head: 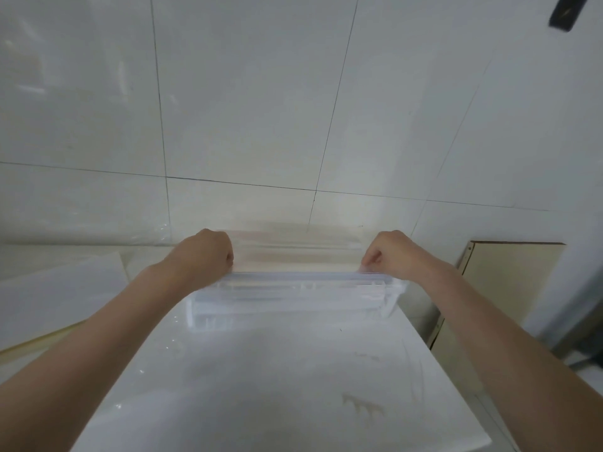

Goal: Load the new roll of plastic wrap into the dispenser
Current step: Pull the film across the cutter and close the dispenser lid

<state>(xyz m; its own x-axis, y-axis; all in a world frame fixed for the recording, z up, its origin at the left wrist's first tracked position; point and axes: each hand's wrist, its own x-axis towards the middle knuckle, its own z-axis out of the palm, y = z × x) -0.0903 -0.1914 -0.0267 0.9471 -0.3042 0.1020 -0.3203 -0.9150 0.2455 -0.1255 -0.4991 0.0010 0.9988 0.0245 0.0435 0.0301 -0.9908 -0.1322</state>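
Note:
A clear plastic dispenser lies crosswise on the white table, close to the tiled wall. Its transparent lid stands raised behind the body. My left hand grips the lid's left end with curled fingers. My right hand pinches the lid's right end. The picture is blurred, and I cannot make out a roll of plastic wrap inside the dispenser.
A white sheet or board lies on the left of the table. A beige wooden panel leans against the wall at the right, beyond the table's right edge. The tiled wall rises directly behind the dispenser.

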